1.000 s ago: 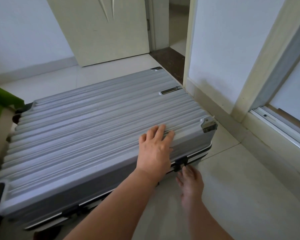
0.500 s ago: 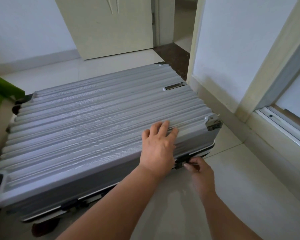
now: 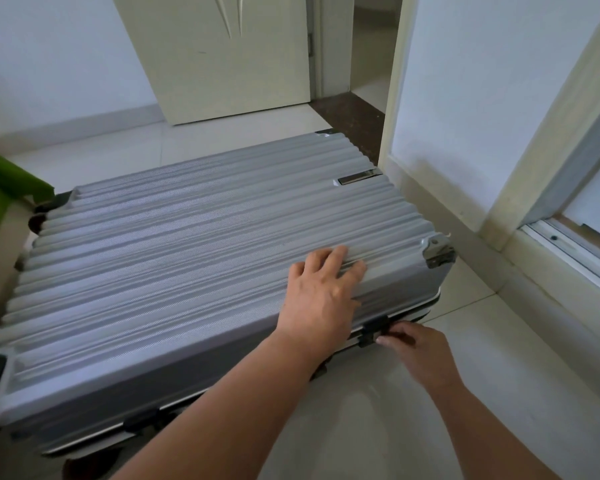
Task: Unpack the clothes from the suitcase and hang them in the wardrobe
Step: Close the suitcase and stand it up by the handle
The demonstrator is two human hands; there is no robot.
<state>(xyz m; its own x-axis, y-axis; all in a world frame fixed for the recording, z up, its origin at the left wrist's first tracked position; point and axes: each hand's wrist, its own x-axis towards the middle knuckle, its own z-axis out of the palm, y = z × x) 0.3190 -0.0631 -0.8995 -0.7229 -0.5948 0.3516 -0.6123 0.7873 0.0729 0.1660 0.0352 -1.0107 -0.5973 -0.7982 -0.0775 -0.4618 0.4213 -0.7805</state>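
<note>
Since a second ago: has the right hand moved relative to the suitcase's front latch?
Yes. The right hand rose from below the latch and shifted to its right side; its fingertips now pinch it.

Soft daylight, faint shadows, sharp focus, wide-angle edge bending

The closed suitcase [image 3: 187, 254] fills most of the floor [image 3: 482, 393]; bare tile lies free in front and to its right, up to the wall [image 3: 465, 98]. The left hand [image 3: 321, 299] covers its top edge above the latch [image 3: 371, 328], which the right hand [image 3: 413, 344] pinches from the free side.
</note>
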